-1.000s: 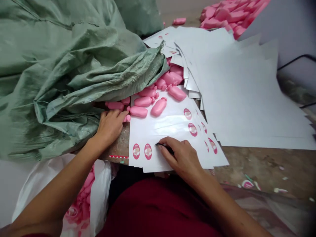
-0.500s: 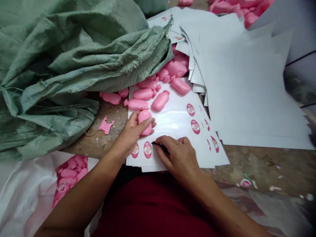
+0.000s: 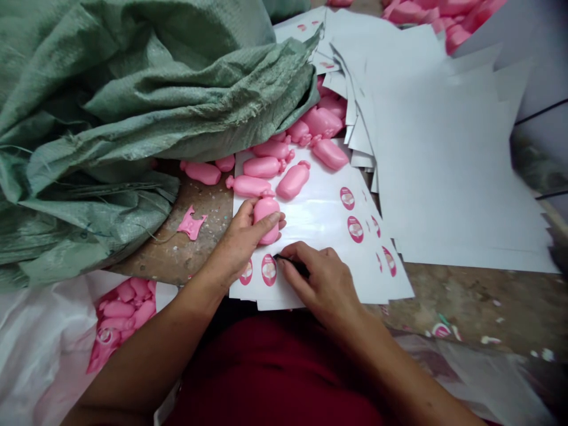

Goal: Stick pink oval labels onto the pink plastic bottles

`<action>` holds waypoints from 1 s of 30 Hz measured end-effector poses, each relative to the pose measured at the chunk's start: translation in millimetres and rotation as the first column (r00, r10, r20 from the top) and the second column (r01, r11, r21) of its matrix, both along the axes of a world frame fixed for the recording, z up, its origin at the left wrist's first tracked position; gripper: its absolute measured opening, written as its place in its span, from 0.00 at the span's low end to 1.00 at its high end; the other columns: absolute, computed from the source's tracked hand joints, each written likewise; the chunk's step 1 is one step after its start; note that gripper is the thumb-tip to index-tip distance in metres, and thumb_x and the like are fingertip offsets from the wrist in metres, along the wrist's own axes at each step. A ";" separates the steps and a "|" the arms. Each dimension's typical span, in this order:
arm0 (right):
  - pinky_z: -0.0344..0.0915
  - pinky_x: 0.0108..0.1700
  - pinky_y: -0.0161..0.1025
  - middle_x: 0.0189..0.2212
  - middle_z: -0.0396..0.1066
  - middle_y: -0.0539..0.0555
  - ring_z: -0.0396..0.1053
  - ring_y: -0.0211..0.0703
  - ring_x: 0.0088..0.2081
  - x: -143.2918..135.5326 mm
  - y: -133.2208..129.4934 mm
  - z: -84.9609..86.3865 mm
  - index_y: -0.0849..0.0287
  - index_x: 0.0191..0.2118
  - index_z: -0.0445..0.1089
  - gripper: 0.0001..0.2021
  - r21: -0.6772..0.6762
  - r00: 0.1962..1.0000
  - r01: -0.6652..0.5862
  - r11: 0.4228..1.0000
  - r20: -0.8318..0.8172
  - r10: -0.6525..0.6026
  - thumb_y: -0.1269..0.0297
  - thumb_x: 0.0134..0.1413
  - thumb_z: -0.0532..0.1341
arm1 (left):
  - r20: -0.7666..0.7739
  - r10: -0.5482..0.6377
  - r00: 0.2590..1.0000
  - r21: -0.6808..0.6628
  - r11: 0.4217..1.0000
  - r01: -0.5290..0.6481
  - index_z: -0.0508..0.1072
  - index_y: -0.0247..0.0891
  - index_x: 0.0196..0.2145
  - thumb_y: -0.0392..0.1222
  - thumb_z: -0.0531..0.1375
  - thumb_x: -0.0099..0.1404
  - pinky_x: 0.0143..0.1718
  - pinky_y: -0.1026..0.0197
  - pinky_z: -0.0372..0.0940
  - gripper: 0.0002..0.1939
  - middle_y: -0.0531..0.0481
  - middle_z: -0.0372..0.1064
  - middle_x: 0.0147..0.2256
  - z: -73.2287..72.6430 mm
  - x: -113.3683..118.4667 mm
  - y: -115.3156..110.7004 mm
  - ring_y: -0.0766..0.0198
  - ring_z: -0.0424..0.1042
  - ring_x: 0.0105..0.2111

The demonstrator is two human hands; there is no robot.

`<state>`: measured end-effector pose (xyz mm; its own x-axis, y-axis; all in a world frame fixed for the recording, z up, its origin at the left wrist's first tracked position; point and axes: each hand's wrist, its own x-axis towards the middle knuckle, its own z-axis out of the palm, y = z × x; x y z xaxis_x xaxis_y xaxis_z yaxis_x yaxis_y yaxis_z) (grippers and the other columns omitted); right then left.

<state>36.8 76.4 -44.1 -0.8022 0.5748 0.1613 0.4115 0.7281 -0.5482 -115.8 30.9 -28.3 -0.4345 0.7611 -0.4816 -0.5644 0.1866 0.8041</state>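
Note:
A small pink plastic bottle [image 3: 267, 219] lies in my left hand [image 3: 239, 239], thumb across its front and fingers behind it. My right hand [image 3: 317, 275] pinches a slim black pointed tool [image 3: 295, 265], whose exact kind I cannot make out. Its tip is at the upper right edge of an oval pink sticker [image 3: 268, 270] on a white sticker sheet [image 3: 306, 228]. A second oval sticker is partly covered by my left wrist. More oval stickers [image 3: 355, 229] sit along the sheet's right side. Several pink bottles [image 3: 293, 180] rest on the sheet's upper part.
A large green woven sack [image 3: 177, 106] covers the left of the table, with bottles at its mouth. White paper sheets [image 3: 444, 165] are stacked at right. A pink plastic scrap [image 3: 192, 223] lies left of my hand. Lower left, a white bag [image 3: 48, 337] holds pink bottles.
The tool tip has come from just right of the oval sticker to its upper right edge. My left hand still holds the bottle. The whole view has shifted slightly.

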 end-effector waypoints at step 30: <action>0.57 0.29 0.37 0.22 0.66 0.48 0.60 0.37 0.26 18.4 27.5 42.4 0.56 0.27 0.69 0.12 -0.746 0.952 0.044 0.664 -0.170 -0.254 0.54 0.52 0.63 | 0.251 -0.161 0.955 0.088 0.986 0.143 0.71 0.42 0.50 0.62 0.59 0.64 0.30 0.65 0.69 0.25 0.48 0.72 0.38 30.2 37.4 -26.0 0.64 0.73 0.35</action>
